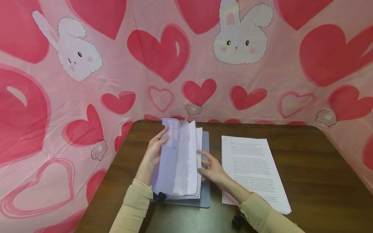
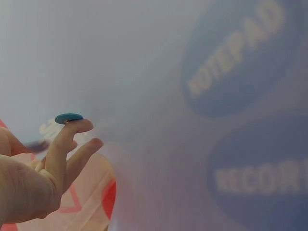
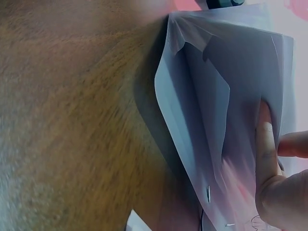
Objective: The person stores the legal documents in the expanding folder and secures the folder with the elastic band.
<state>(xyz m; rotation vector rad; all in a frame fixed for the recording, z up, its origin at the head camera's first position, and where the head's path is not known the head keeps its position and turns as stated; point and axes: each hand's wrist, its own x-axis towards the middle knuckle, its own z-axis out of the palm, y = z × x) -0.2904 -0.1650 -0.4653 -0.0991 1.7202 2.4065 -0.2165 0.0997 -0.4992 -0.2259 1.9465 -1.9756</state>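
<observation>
A purple folder [image 1: 167,168] with pale lettering stands partly open at the middle left of the table, white printed papers [image 1: 190,161] inside it. My left hand [image 1: 152,150] grips the cover by its left edge, some fingers hidden behind it. In the left wrist view, a blue disc [image 2: 69,118] lies at a fingertip, and the cover [image 2: 139,159] carries dark ovals reading NOTEPAD and RECOR. At the right edge of the papers, my right hand [image 1: 214,168] pinches sheets between finger and thumb. The right wrist view shows greyish sheets [image 3: 240,77] fanned apart beside these fingers.
A stack of printed sheets [image 1: 252,168] lies to the right of the folder on the dark wooden table [image 1: 314,168]. A grey-blue back panel [image 1: 205,191] extends beneath the folder's papers. Pink cloth [image 1: 163,16] with hearts and rabbits hangs behind and beside the table.
</observation>
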